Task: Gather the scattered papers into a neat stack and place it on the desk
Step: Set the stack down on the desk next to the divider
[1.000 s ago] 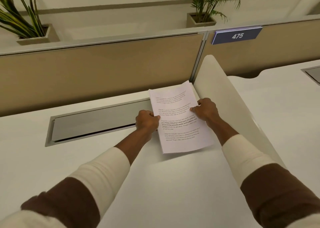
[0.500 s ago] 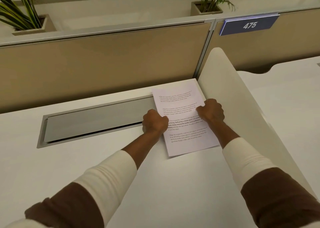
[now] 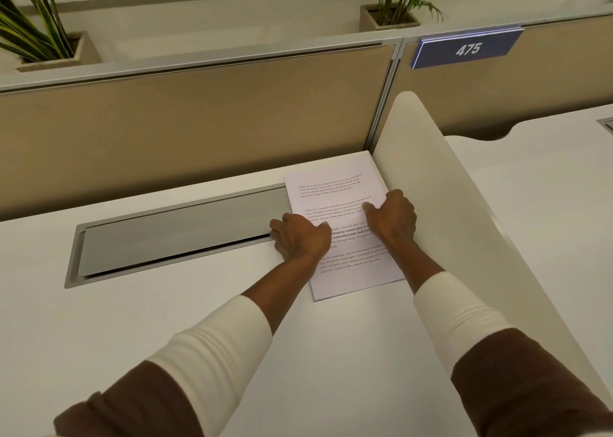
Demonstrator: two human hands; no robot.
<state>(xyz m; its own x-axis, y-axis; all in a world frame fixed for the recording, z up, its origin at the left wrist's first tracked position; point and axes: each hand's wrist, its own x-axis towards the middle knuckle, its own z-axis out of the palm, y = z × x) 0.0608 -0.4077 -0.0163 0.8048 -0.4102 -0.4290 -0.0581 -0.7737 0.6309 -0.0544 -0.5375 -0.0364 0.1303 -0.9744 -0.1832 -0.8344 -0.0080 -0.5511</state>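
A neat stack of printed white papers (image 3: 331, 184) lies flat on the white desk (image 3: 199, 320), in the far right corner against the side divider. Its left edge overlaps the end of the grey cable flap. My left hand (image 3: 300, 237) grips the stack's left edge, thumb on the top sheet and fingers curled beside it. On the right side of the stack, my right hand (image 3: 393, 219) holds on with its thumb pressed onto the text. Both forearms cover part of the lower sheet.
A long grey cable flap (image 3: 179, 234) is set into the desk left of the papers. A beige partition (image 3: 199, 121) stands behind, and a white curved divider (image 3: 447, 204) rises on the right. Past it lies another desk (image 3: 547, 188). A blue "475" sign (image 3: 467, 49) hangs above.
The stack has moved away from me toward the corner and come down from a slight tilt to lie flat on the desk. Both hands have stayed on its edges.
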